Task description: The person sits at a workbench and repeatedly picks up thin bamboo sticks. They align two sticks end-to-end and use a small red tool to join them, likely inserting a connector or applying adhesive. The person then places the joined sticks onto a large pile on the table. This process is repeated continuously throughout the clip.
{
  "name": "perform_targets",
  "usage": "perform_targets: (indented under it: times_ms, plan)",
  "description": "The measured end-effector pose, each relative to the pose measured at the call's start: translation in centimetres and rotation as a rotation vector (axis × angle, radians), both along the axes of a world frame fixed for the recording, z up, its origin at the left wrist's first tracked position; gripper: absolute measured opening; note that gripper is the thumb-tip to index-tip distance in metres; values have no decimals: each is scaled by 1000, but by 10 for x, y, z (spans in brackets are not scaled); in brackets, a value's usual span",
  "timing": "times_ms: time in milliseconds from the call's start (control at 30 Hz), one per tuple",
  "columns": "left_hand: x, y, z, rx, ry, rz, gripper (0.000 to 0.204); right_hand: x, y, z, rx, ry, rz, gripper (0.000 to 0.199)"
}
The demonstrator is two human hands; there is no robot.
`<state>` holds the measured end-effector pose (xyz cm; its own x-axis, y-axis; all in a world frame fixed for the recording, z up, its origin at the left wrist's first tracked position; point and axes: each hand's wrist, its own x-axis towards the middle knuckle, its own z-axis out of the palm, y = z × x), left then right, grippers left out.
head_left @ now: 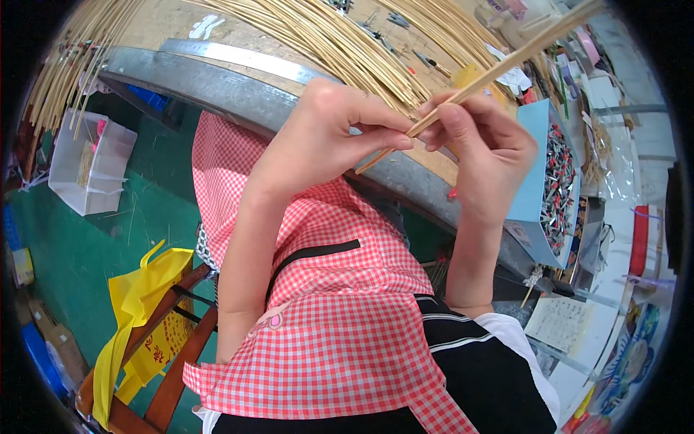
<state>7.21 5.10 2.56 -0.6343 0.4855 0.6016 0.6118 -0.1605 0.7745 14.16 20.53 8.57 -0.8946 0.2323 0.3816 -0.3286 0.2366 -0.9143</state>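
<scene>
So as far as I can tell, this work is mid-piece. The bamboo stick in hand (pixel 506 69) (could be 1 or a few laid together, can't tell) is held up over the table's near edge (pixel 224 90), slanting from just below that edge up toward the far right. Left hand (pixel 336 123) is pinching it near its lower end, thumb against fingers. Right hand (pixel 486 137) has it pinched just beside that, fingers curled, so the 2 hands are almost touching.

What's done? Honestly, no pile I'd swear is finished. What's left looks like plenty: a big bundle of sticks (pixel 325 50) lies loose from the far edge toward the near edge, and another bunch (pixel 90 47) pokes out past the left end. The steel ruler (pixel 238 59) lies along the near edge, and the blue box (pixel 531 145) of small red and metallic bits by the right end is well filled.
</scene>
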Motion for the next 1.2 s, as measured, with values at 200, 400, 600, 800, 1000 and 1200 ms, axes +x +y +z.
perform_targets:
  times_ms: [200, 400, 600, 800, 1000, 1200]
  plan:
    - [0, 5, 9, -110, 21, -13, 9, 2, 9, 35, 156, 190, -74, 10]
    - [0, 6, 2, -231, -28, -13, 12, 7, 9, 27, 289, 130, -23, 8]
    - [1, 6, -2, -219, 8, -2, 12, 7, 10, 27, 283, 126, -39, 10]
    - [-1, 5, -2, -183, -44, -9, 13, 8, 5, 30, 350, 145, -97, 8]
    - [0, 8, -7, -201, -43, -2, 14, 3, 6, 31, 333, 117, -169, 8]
    - [-5, 4, -24, -285, -189, -115, 16, -14, 25, 22, 297, 97, -164, 12]
